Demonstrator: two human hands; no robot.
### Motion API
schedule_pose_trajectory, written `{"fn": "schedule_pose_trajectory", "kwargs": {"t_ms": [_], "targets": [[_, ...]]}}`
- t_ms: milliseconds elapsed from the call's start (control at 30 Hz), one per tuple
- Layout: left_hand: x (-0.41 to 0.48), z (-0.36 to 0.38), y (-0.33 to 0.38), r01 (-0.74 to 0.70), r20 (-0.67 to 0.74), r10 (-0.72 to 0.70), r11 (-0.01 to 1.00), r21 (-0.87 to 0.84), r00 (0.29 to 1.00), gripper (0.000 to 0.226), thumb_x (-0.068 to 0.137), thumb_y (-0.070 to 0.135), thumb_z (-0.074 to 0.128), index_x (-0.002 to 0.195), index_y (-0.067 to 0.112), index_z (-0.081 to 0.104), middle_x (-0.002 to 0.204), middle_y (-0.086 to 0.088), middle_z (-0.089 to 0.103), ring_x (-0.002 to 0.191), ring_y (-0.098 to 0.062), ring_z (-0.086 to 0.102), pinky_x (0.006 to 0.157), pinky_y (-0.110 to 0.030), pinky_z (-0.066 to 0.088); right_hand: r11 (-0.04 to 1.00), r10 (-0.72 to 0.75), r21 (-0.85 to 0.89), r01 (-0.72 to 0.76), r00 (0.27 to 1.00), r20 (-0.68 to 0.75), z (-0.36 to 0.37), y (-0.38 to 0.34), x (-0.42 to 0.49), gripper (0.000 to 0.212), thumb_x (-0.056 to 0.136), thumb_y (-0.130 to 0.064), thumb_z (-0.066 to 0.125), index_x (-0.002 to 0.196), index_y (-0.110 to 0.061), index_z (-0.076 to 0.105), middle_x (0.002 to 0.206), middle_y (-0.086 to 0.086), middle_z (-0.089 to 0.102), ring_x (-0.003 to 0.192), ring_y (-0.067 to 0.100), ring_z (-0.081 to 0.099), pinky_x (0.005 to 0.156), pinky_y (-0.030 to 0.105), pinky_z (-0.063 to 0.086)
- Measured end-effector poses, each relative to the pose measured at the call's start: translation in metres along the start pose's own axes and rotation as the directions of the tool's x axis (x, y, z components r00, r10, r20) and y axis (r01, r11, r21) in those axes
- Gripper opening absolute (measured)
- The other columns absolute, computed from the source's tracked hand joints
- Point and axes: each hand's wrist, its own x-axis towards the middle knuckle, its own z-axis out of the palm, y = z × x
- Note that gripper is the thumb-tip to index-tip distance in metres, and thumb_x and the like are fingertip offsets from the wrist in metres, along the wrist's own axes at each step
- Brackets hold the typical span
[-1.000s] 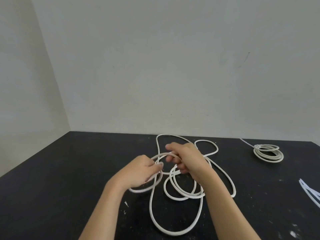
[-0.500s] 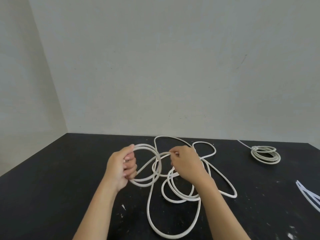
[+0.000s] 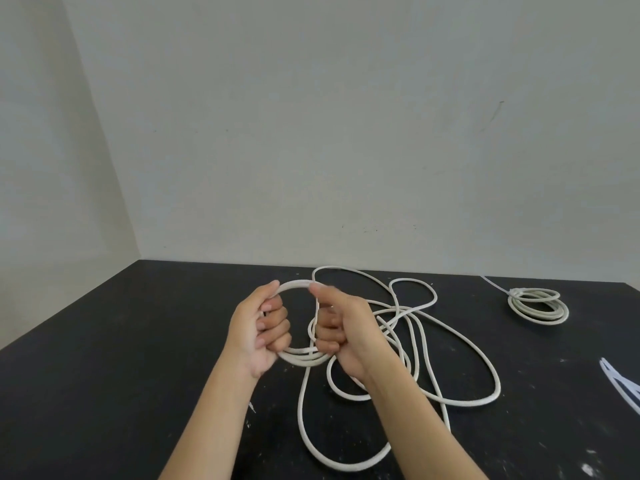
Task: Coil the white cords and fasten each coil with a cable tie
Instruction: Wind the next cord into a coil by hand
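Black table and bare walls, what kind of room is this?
Probably a plain workroom or workshop corner, though it's hard to be sure. The black table is scuffed and speckled with white marks, the walls are bare, and only cords and cable ties lie on it.

The worktop (image 3: 138, 375) at the bottom of the frame is matt black, speckled with pale flecks. The cord (image 3: 460, 344) looks smooth and off-white, slightly satin. The wall (image 3: 346, 133) above is matt, pale, lightly scuffed.
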Motion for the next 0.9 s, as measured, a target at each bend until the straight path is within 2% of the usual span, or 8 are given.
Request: {"fn": "schedule_pose_trajectory", "kwargs": {"t_ms": [267, 367, 467, 567, 633, 700, 800, 900], "targets": [[-0.002, -0.005, 0.0, -0.064, 0.217, 0.07, 0.997, -0.036, 0.974, 0.035, 0.058, 0.03, 0.082, 0.064, 0.006, 0.056, 0.042, 0.009, 0.028, 0.027, 0.0, 0.023, 0.03, -0.013, 0.02, 0.999, -0.054, -0.012, 0.053, 0.96, -0.275, 0.01, 0.012, 0.003, 0.039, 0.099, -0.033, 0.045, 0.065, -0.017, 0.033, 0.043, -0.004, 0.019, 0.034, 0.008, 0.014, 0.037, 0.016, 0.012], [-0.002, -0.007, -0.002, -0.112, 0.234, 0.092, 0.991, 0.072, 0.968, 0.029, 0.085, 0.032, 0.059, 0.075, 0.005, 0.054, 0.046, 0.008, 0.028, 0.031, 0.0, 0.023, 0.032, -0.014, 0.021, 0.996, -0.089, 0.001, 0.093, 0.961, -0.261, 0.01, 0.012, 0.004, 0.039, 0.1, -0.035, 0.042, 0.067, -0.015, 0.034, 0.043, -0.005, 0.019, 0.036, 0.01, 0.014, 0.037, 0.018, 0.015], [-0.001, -0.003, 0.0, -0.141, 0.159, 0.126, 0.986, 0.092, 0.979, 0.029, 0.087, 0.034, 0.045, 0.072, 0.009, 0.046, 0.045, 0.009, 0.027, 0.031, 0.0, 0.022, 0.033, -0.014, 0.019, 0.949, -0.232, -0.249, 0.192, 0.962, -0.141, 0.003, 0.011, 0.006, 0.047, 0.101, -0.043, 0.032, 0.065, -0.012, 0.036, 0.044, 0.0, 0.027, 0.039, 0.018, 0.03, 0.038, 0.023, 0.037], [-0.001, 0.002, 0.003, -0.181, 0.025, 0.181, 0.984, 0.005, 0.983, 0.031, 0.091, 0.033, 0.044, 0.069, 0.012, 0.044, 0.043, 0.009, 0.027, 0.03, -0.001, 0.021, 0.031, -0.014, 0.018, 0.706, -0.432, -0.647, 0.289, 0.899, -0.069, -0.009, 0.018, 0.005, 0.065, 0.098, -0.05, 0.019, 0.079, -0.001, 0.058, 0.073, 0.011, 0.061, 0.072, 0.021, 0.06, 0.063, 0.019, 0.044], [0.0, 0.003, 0.005, -0.241, -0.101, 0.235, 0.969, -0.051, 0.967, 0.033, 0.098, 0.029, 0.042, 0.069, 0.012, 0.043, 0.043, 0.009, 0.028, 0.031, -0.002, 0.022, 0.031, -0.015, 0.018, 0.642, -0.363, -0.727, 0.245, 0.932, -0.006, -0.018, 0.025, 0.008, 0.073, 0.096, -0.054, 0.016, 0.101, 0.003, 0.062, 0.096, 0.016, 0.067, 0.093, 0.024, 0.061, 0.079, 0.027, 0.045], [0.0, 0.002, 0.01, -0.316, -0.237, 0.288, 0.945, -0.088, 0.928, 0.033, 0.1, 0.025, 0.041, 0.07, 0.012, 0.043, 0.043, 0.008, 0.028, 0.031, -0.003, 0.021, 0.031, -0.016, 0.018, 0.63, -0.152, -0.757, 0.174, 0.983, 0.1, -0.024, 0.029, 0.011, 0.071, 0.093, -0.06, 0.022, 0.099, -0.004, 0.065, 0.085, 0.012, 0.07, 0.083, 0.019, 0.066, 0.083, 0.032, 0.048], [0.0, -0.006, 0.021, -0.377, -0.351, 0.315, 0.918, -0.121, 0.882, 0.03, 0.099, 0.019, 0.041, 0.069, 0.013, 0.042, 0.042, 0.008, 0.028, 0.031, -0.004, 0.021, 0.031, -0.017, 0.016, 0.438, -0.033, -0.874, 0.211, 0.975, 0.219, -0.03, 0.027, 0.013, 0.03, 0.093, -0.042, 0.053, 0.08, -0.017, 0.063, 0.068, 0.001, 0.063, 0.051, 0.011, 0.059, 0.062, 0.025, 0.05], [-0.002, -0.016, 0.029, -0.338, -0.328, 0.293, 0.937, -0.088, 0.898, 0.031, 0.097, 0.017, 0.039, 0.066, 0.014, 0.04, 0.042, 0.008, 0.026, 0.031, -0.004, 0.02, 0.032, -0.018, 0.013, 0.468, 0.035, -0.866, 0.174, 0.976, 0.215, -0.032, 0.018, 0.011, 0.012, 0.091, -0.024, 0.059, 0.083, -0.016, 0.064, 0.062, -0.001, 0.059, 0.042, 0.01, 0.054, 0.045, 0.02, 0.045]]}}
